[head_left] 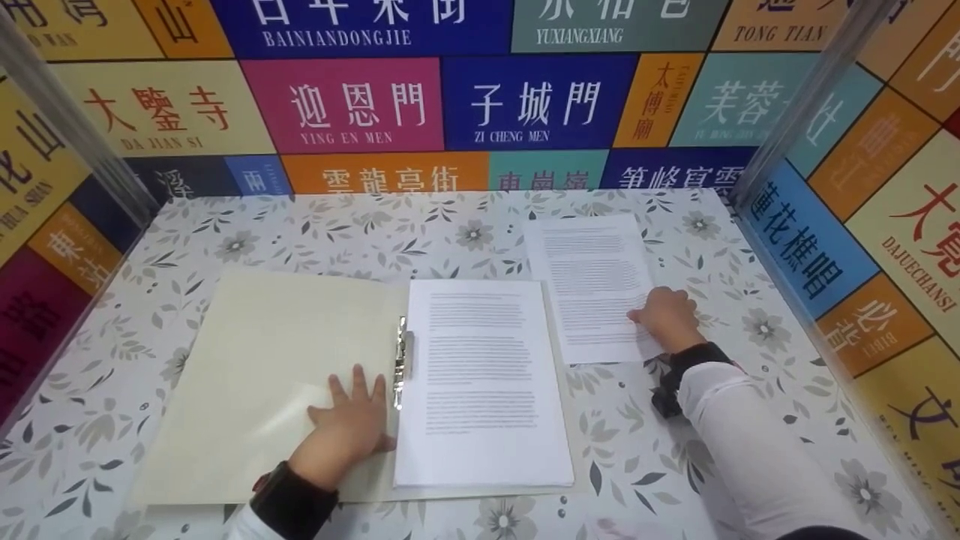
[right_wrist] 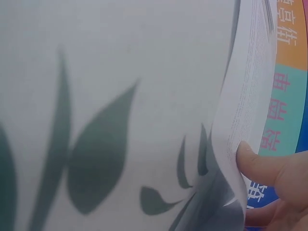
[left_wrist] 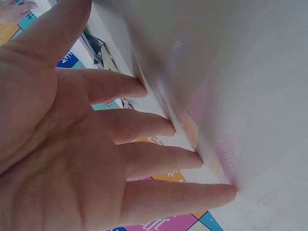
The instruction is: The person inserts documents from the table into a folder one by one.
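A cream file folder (head_left: 277,337) lies spread on the table, with a metal clip (head_left: 401,360) along its spine. On its right side rests a stack of printed paper (head_left: 484,375). My left hand (head_left: 349,420) is on the folder's left cover, fingers spread and straight; the left wrist view shows the fingertips (left_wrist: 219,195) touching the glossy cover. To the right of the stack, my right hand (head_left: 670,319) pinches the right edge of a loose printed sheet (head_left: 596,292). In the right wrist view the thumb (right_wrist: 248,156) presses on the sheet's printed face, and its edge curves up.
A white tablecloth (head_left: 750,435) with grey flowers and leaves covers the table. Colourful panels with Chinese lettering (head_left: 345,105) stand behind and at both sides. Clear posts (head_left: 795,112) rise at the back corners.
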{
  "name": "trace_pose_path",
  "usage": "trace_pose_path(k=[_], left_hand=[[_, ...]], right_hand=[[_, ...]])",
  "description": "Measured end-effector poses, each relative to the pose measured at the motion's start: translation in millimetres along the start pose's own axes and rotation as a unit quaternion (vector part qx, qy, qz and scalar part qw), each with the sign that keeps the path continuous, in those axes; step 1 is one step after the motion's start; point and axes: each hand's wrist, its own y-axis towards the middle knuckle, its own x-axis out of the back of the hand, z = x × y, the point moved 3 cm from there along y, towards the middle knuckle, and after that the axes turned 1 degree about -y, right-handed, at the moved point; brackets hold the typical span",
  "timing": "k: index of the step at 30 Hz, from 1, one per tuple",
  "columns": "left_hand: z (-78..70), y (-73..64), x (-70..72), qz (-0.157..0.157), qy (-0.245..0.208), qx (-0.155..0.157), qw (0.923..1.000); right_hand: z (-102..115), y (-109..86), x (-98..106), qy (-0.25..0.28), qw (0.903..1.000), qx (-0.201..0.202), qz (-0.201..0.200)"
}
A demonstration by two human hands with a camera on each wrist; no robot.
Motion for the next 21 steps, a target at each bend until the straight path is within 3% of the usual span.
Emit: trace_pose_path(k=[8,15,21], left_hand=[[-0.6,-1.8,1.6,-0.006,-0.007,-0.003,1.0],[-0.9,-1.5,2.2,0.0,-0.003,0.0,1.0],[0.2,-2.2,1.5,0.004,-0.005,0.003,1.0]], right_hand=[[0.0,1.8,0.7,0.017,0.9993,0.024,-0.024],[-2.7,1.6,2.7,0.057,0.9979,0.014,-0.026],[-5.8,-1.5,4.4,0.043,0.9982,0.017,-0.037]])
